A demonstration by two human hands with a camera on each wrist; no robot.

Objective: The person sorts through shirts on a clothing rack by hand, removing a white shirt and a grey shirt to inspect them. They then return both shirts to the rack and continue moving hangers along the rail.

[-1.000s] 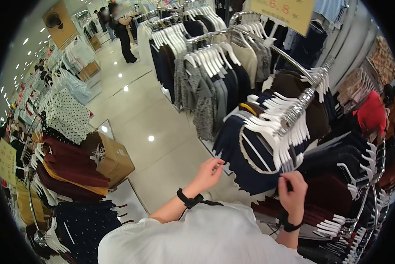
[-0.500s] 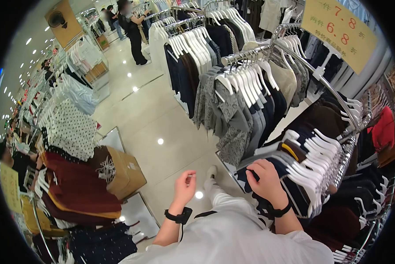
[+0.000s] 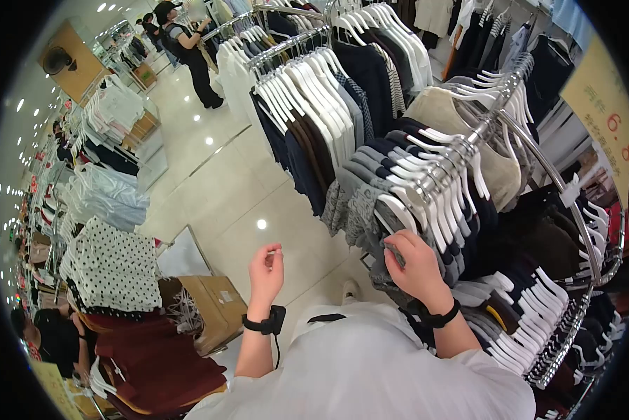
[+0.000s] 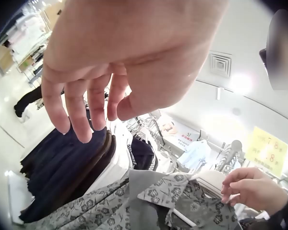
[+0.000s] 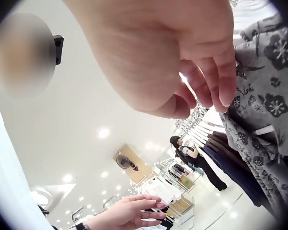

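Observation:
A grey floral-patterned shirt hangs on a white hanger at the near end of a metal rack rail, with grey and navy garments behind it. My right hand is at this shirt, its fingers loosely bent and the fingertips right at the shirt's edge in the right wrist view. The shirt's collar shows in the left wrist view, just left of the right hand. Over the aisle, my left hand hangs in the air with relaxed fingers and holds nothing.
To the left stands a cardboard box of loose hangers, beside polka-dot garments and maroon tops. A person in black stands up the aisle; another person is at lower left. A yellow sign rises at right.
The head view has shifted along the racks. My right hand has gone from the navy garments on the nearer rack to the grey floral shirt. The left hand stays raised and empty.

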